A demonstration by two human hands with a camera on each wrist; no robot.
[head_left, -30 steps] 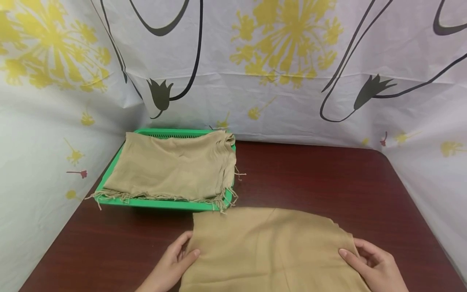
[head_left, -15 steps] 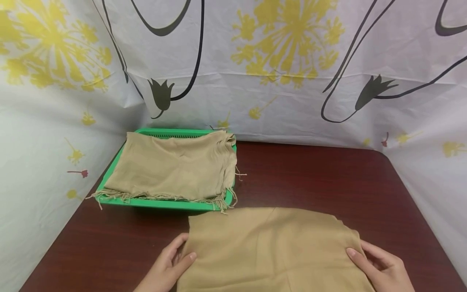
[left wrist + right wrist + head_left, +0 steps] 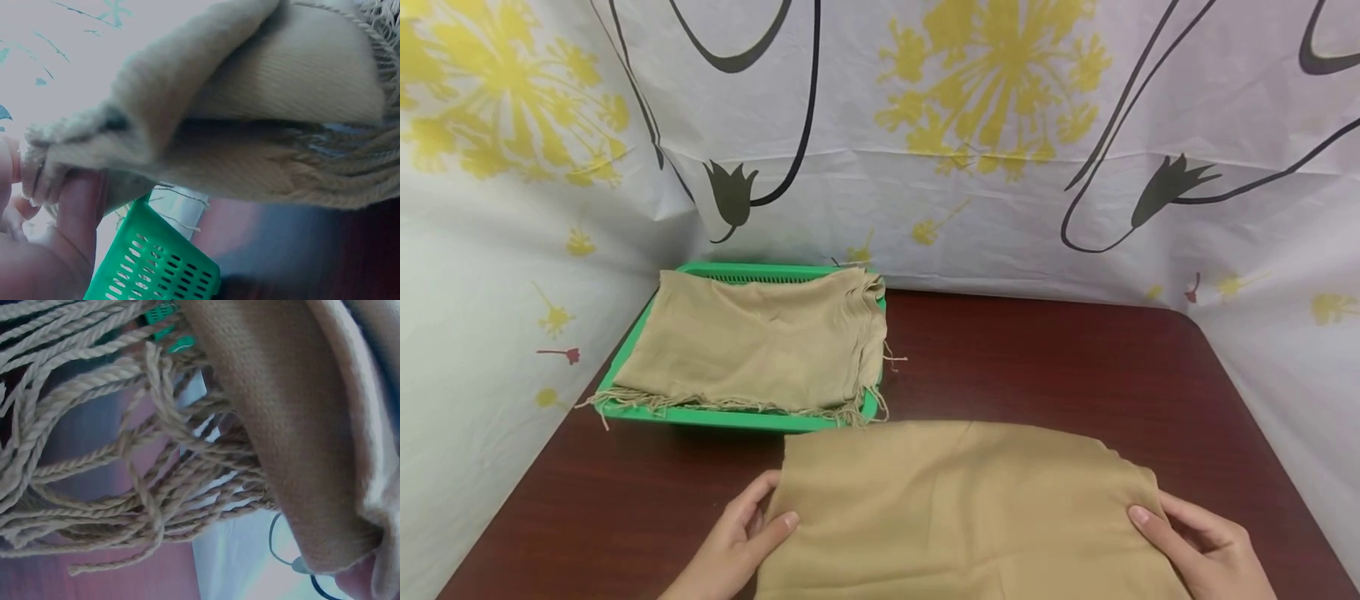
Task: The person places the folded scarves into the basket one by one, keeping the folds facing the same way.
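A tan fringed scarf [image 3: 970, 508], folded in layers, stretches between both hands at the front of the table. My left hand [image 3: 737, 533] pinches its left edge, thumb on top and fingers behind. On the opposite edge my right hand [image 3: 1206, 542] grips it the same way. In the left wrist view the thumb [image 3: 81, 206] presses against the gathered layers of cloth. Twisted fringe [image 3: 144, 481] hangs from the scarf in the right wrist view, where only a fingertip shows at the lower right. The scarf's near end runs out of the head view.
A green plastic basket [image 3: 700, 417] with slotted sides stands at the back left of the dark red table [image 3: 1037, 358]. Another folded tan scarf [image 3: 745, 342] lies in it, fringe over the front rim. A white patterned curtain [image 3: 865, 200] surrounds the table at back and sides.
Both hands have moved slightly apart, left hand leftward and right hand rightward, spreading the scarf wider between them. The basket and the scarf in it have stayed in place.
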